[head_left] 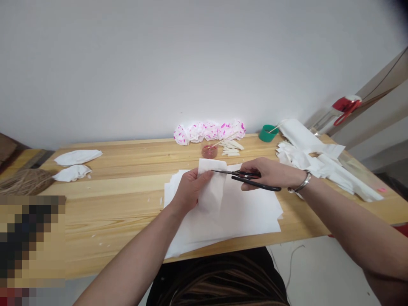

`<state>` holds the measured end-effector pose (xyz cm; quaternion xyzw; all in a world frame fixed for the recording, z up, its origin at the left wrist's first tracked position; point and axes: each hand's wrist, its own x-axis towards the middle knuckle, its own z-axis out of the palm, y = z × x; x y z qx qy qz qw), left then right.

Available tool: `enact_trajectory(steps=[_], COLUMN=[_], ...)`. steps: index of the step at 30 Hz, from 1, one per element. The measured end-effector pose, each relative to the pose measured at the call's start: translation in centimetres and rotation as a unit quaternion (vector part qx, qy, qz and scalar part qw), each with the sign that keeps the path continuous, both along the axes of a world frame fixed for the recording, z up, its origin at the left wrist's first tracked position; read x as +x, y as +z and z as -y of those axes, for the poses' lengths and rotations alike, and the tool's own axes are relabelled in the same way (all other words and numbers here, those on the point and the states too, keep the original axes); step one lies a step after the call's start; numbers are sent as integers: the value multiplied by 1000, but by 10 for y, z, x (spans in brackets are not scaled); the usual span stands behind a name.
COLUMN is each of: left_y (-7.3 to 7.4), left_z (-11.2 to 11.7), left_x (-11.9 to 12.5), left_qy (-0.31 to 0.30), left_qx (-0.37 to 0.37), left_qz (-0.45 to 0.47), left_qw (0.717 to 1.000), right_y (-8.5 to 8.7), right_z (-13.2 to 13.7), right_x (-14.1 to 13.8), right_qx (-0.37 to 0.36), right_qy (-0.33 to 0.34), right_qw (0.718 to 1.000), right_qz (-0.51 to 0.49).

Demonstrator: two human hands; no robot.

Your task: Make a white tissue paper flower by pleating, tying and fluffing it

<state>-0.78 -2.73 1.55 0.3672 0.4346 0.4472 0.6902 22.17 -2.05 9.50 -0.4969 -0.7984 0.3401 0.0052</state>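
Observation:
My left hand (188, 189) pinches a small folded piece of white tissue paper (211, 187) and holds it upright above a stack of white sheets (242, 214). My right hand (270, 172) grips black scissors (245, 176) by the handles. The blades point left and reach the top edge of the held tissue. A silver bangle (301, 185) sits on my right wrist.
On the wooden table (121, 199): a row of white-and-pink paper flowers (210, 131) at the back, a small pink dish (209, 151), cut white strips (231, 148), a green cup (267, 133), a pile of white paper (318, 161) right, crumpled tissues (75, 163) left, twine (27, 180).

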Motion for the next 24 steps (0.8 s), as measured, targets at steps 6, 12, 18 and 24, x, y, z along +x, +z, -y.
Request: enact_trajectory(steps=[6, 12, 18, 24], left_y=[1, -1, -2, -2], left_z=[1, 2, 1, 1], left_x=[0, 1, 1, 1], left_qy=[0, -5, -7, 2], left_qx=[14, 30, 23, 18], left_qz=[-19, -52, -31, -31], left_qw=[1000, 998, 999, 999], right_y=[-1, -2, -5, -9], right_z=[-1, 0, 3, 2], right_x=[-2, -7, -15, -13], right_qx=[-4, -2, 7, 10], right_qy=[-4, -10, -45, -55], right_qw=[1000, 1000, 999, 998], right_qz=[1, -8, -25, -30])
